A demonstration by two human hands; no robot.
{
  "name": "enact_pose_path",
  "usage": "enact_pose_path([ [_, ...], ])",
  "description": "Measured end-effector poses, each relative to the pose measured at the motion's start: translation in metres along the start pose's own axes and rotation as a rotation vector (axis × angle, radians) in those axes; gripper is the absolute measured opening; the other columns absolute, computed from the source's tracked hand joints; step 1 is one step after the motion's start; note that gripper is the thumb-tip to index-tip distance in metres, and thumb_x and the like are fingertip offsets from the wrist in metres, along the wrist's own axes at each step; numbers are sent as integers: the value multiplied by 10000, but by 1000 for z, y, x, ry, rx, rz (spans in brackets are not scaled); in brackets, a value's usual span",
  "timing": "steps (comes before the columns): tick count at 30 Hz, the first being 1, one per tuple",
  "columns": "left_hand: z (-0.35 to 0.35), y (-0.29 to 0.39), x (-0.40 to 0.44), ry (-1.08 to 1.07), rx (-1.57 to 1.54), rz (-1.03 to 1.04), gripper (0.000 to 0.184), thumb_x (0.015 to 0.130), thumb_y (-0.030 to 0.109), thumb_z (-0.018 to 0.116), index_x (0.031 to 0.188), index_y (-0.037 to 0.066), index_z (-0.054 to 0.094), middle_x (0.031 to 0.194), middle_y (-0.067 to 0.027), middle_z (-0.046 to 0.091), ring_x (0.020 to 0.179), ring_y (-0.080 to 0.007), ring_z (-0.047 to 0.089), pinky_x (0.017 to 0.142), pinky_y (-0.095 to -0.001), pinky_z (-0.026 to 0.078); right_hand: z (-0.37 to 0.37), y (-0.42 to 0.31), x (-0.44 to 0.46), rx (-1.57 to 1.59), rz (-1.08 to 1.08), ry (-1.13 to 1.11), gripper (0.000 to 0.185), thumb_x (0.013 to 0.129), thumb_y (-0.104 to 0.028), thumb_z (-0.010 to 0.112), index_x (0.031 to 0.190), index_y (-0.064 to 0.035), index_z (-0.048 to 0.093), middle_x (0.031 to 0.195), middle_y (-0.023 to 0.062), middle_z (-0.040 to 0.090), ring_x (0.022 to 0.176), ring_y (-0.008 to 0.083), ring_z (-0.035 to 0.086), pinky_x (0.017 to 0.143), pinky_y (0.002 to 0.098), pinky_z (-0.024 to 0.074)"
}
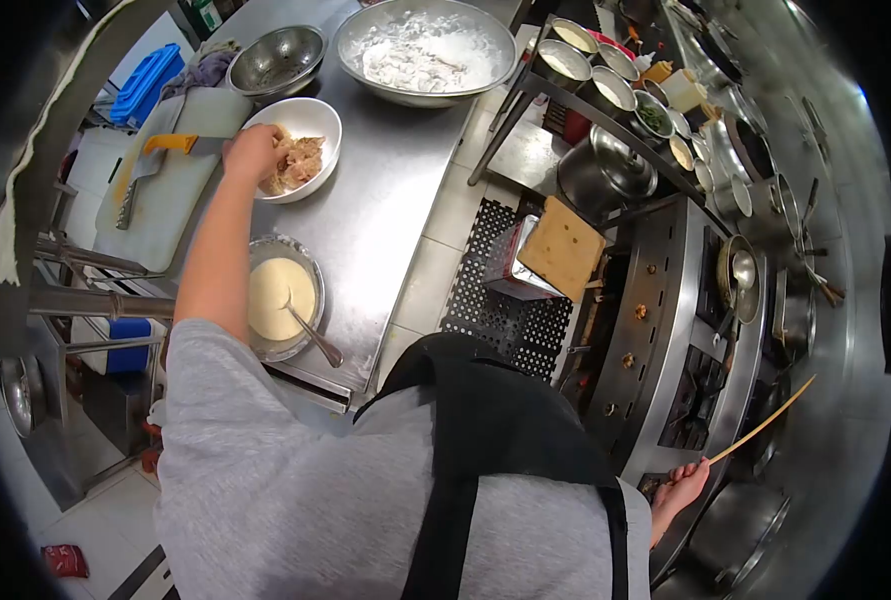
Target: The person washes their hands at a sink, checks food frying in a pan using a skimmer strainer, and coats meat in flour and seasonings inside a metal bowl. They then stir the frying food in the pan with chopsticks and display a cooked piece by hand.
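My left hand (252, 152) reaches into a white bowl (327, 128) of pale raw meat (297, 165), its fingers curled down at the meat, fingertips partly hidden. Out to the right, my right hand (680, 487) is closed around one end of a long thin wooden stick (770, 418), near the stove. Below the white bowl, a metal bowl of cream-coloured batter (277, 290) has a spoon (315, 335) resting in it. At the top of the steel counter sits a large metal bowl (350, 50) of white flour (427, 52).
An empty-looking metal bowl (277, 62), a cutting board (190, 175) and an orange-handled knife (170, 143) lie upper left. A blue-lidded box (148, 85) stands beyond. Right: a rack with several containers, a stockpot (605, 170), a cardboard piece (562, 247) and the stove (655, 330).
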State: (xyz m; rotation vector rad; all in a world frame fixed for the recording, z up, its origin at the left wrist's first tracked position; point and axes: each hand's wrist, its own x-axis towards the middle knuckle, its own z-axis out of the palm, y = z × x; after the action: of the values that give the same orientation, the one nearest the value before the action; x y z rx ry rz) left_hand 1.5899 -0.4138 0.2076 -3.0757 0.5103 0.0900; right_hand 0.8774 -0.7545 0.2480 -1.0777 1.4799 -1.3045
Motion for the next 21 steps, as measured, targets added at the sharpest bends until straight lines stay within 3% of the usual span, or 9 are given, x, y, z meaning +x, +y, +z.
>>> enact_pose_path([
  [5, 11, -13, 13, 49, -54, 64, 269, 735, 299, 629, 985, 200, 640, 847, -21, 656, 812, -201, 621, 750, -345, 462, 34, -10, 9, 0, -4, -10, 193, 914, -256, 465, 953, -69, 494, 579, -46, 309, 442, 45, 245, 390, 216, 197],
  [9, 14, -25, 21, 34, -274, 10, 255, 750, 299, 615, 960, 156, 638, 830, -39, 650, 798, -172, 619, 740, -325, 458, 47, -13, 17, 21, -10, -19, 195, 910, -257, 475, 966, -72, 499, 578, -48, 316, 436, 46, 238, 391, 212, 202],
  [11, 31, -46, 42, 47, -715, 46, 281, 776, 309, 592, 948, 88, 622, 847, -36, 643, 794, -151, 606, 732, -272, 441, 51, -17, 16, 24, 0, -14, 193, 910, -256, 476, 969, -74, 500, 576, -49, 318, 434, 47, 241, 391, 211, 207],
  [15, -5, -38, 24, -29, -1048, -60, 316, 814, 326, 562, 959, 49, 603, 920, -33, 623, 803, -134, 587, 736, -238, 426, 57, -17, 15, 30, 2, 15, 192, 910, -257, 482, 976, -78, 501, 571, -51, 320, 431, 47, 256, 390, 211, 215],
  [17, -13, -37, 17, -206, -1433, -149, 369, 868, 289, 492, 1123, 24, 523, 1000, -59, 599, 827, -127, 580, 706, -219, 440, 61, -17, 14, 28, 2, 9, 193, 911, -259, 480, 976, -79, 501, 571, -51, 322, 430, 47, 259, 390, 211, 216],
  [21, -14, -44, 13, -302, -1641, -157, 361, 883, 271, 468, 1140, 18, 494, 1020, -74, 596, 875, -138, 591, 716, -206, 453, 69, -18, 11, 16, 3, -11, 196, 914, -266, 477, 978, -83, 502, 571, -51, 327, 430, 47, 260, 394, 211, 215],
])
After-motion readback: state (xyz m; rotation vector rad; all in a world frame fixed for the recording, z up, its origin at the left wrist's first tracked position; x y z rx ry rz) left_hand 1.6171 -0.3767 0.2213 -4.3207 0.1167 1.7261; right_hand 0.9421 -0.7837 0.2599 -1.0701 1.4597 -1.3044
